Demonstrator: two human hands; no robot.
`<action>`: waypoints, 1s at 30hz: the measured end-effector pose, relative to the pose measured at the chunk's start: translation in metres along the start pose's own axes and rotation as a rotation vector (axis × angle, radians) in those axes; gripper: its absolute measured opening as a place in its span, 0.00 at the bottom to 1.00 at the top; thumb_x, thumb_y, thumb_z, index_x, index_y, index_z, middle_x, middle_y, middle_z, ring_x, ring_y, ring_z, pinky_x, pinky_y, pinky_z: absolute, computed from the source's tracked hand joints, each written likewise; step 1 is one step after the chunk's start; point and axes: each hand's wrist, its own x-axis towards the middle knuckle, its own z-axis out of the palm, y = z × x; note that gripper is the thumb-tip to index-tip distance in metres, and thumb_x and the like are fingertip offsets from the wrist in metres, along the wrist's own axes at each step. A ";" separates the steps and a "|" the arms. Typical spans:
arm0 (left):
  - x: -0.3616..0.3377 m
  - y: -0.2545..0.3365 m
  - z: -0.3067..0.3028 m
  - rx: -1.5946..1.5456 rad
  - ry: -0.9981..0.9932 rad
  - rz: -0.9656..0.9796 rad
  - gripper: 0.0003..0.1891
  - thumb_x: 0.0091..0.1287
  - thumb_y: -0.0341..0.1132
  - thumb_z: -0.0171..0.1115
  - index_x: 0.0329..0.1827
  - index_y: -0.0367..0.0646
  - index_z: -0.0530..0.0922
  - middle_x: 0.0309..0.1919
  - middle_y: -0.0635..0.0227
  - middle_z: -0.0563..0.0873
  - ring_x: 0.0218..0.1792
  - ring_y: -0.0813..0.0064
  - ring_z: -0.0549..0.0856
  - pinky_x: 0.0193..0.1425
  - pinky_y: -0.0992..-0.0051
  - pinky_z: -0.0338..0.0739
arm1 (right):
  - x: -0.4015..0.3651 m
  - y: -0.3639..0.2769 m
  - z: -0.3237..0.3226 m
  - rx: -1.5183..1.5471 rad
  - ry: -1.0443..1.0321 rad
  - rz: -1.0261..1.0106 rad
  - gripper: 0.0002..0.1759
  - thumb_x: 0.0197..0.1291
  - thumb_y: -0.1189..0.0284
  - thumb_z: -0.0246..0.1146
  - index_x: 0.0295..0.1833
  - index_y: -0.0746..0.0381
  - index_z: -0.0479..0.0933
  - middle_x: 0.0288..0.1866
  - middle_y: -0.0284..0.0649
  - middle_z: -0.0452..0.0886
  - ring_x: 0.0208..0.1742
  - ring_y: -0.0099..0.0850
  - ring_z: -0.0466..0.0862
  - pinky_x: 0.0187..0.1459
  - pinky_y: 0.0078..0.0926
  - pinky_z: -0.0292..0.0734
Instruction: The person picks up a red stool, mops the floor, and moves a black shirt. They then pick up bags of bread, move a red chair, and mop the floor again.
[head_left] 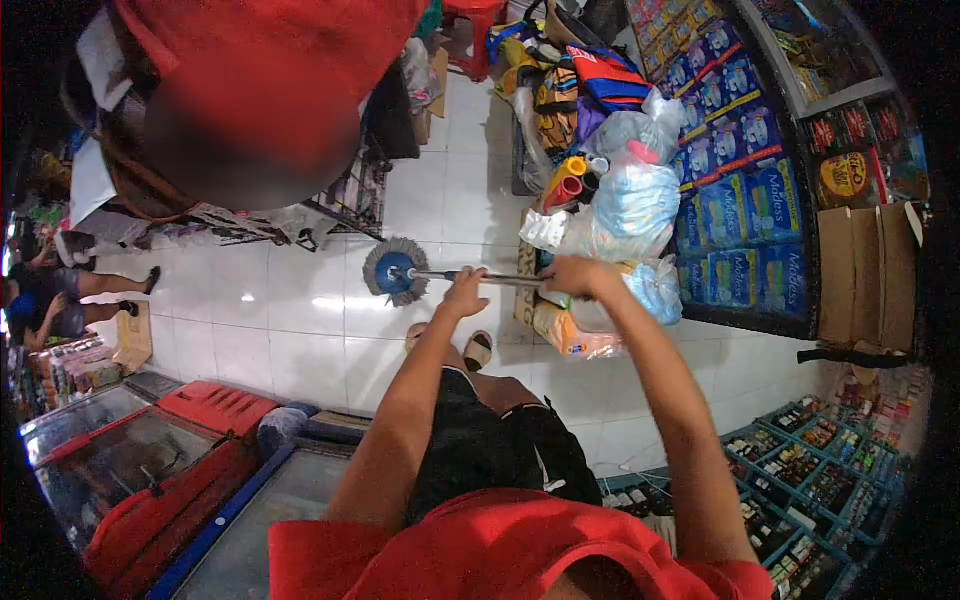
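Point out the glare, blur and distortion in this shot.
Head view: white glare spots on the floor; wide-lens bending toward the edges, corners black; a heavy smooth blur over the lower part of the red cloth, upper left; the mop reads fairly clearly.

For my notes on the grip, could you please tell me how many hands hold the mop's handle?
2: the left hand, nearer the mop head, and the right hand, farther along the handle; both are visible.

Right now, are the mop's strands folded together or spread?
Spread: the grey strands fan out around the blue disc.
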 end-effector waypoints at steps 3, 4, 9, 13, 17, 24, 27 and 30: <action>-0.057 -0.076 -0.021 -0.008 0.066 -0.027 0.25 0.49 0.38 0.64 0.50 0.39 0.72 0.45 0.51 0.77 0.49 0.54 0.76 0.54 0.64 0.69 | 0.024 0.031 -0.025 -0.134 0.097 -0.022 0.26 0.52 0.48 0.52 0.47 0.55 0.76 0.49 0.40 0.77 0.51 0.40 0.77 0.48 0.40 0.71; -0.080 -0.123 -0.015 -0.066 0.004 -0.124 0.20 0.52 0.37 0.61 0.47 0.38 0.74 0.43 0.52 0.79 0.47 0.54 0.77 0.52 0.64 0.70 | 0.025 0.036 -0.035 -0.283 0.169 0.080 0.25 0.51 0.47 0.52 0.46 0.53 0.77 0.49 0.39 0.78 0.50 0.38 0.77 0.46 0.40 0.72; -0.283 -0.157 -0.094 0.098 0.229 -0.630 0.11 0.54 0.35 0.57 0.36 0.37 0.78 0.32 0.58 0.81 0.33 0.63 0.81 0.39 0.67 0.75 | 0.092 0.116 -0.077 -0.359 0.110 -0.225 0.21 0.57 0.54 0.52 0.46 0.58 0.76 0.32 0.42 0.80 0.25 0.33 0.78 0.29 0.33 0.75; -0.429 -0.127 -0.103 -0.643 0.645 -1.301 0.11 0.56 0.35 0.56 0.38 0.39 0.78 0.24 0.63 0.81 0.25 0.69 0.80 0.27 0.71 0.74 | 0.072 0.116 -0.133 -0.292 0.156 0.123 0.25 0.48 0.49 0.59 0.30 0.63 0.79 0.23 0.39 0.79 0.19 0.32 0.76 0.21 0.31 0.72; -0.502 -0.068 -0.063 -0.778 0.709 -1.473 0.14 0.57 0.32 0.54 0.44 0.35 0.76 0.25 0.61 0.80 0.23 0.72 0.79 0.24 0.73 0.72 | 0.108 0.119 -0.138 -0.604 0.236 0.051 0.26 0.46 0.48 0.57 0.30 0.62 0.80 0.31 0.45 0.82 0.33 0.38 0.82 0.36 0.36 0.75; -0.491 -0.004 0.094 -0.888 0.351 -1.408 0.15 0.54 0.35 0.59 0.43 0.39 0.79 0.30 0.64 0.82 0.31 0.70 0.80 0.31 0.68 0.75 | 0.131 -0.009 -0.029 -0.690 0.260 -0.437 0.16 0.48 0.66 0.51 0.37 0.64 0.78 0.38 0.53 0.79 0.42 0.48 0.79 0.44 0.42 0.73; -0.454 -0.045 0.028 -0.804 0.223 -1.323 0.14 0.53 0.37 0.59 0.41 0.41 0.79 0.30 0.65 0.82 0.32 0.71 0.80 0.32 0.69 0.75 | 0.107 -0.066 0.002 -0.714 0.348 -0.418 0.13 0.47 0.66 0.54 0.36 0.61 0.77 0.37 0.45 0.80 0.38 0.41 0.81 0.36 0.43 0.74; -0.446 -0.106 0.035 -0.387 0.331 -1.067 0.15 0.54 0.38 0.59 0.42 0.41 0.79 0.29 0.64 0.83 0.31 0.73 0.81 0.32 0.70 0.76 | 0.067 -0.146 -0.016 -0.875 0.290 -0.357 0.12 0.51 0.68 0.52 0.33 0.59 0.80 0.35 0.43 0.82 0.37 0.40 0.82 0.34 0.39 0.75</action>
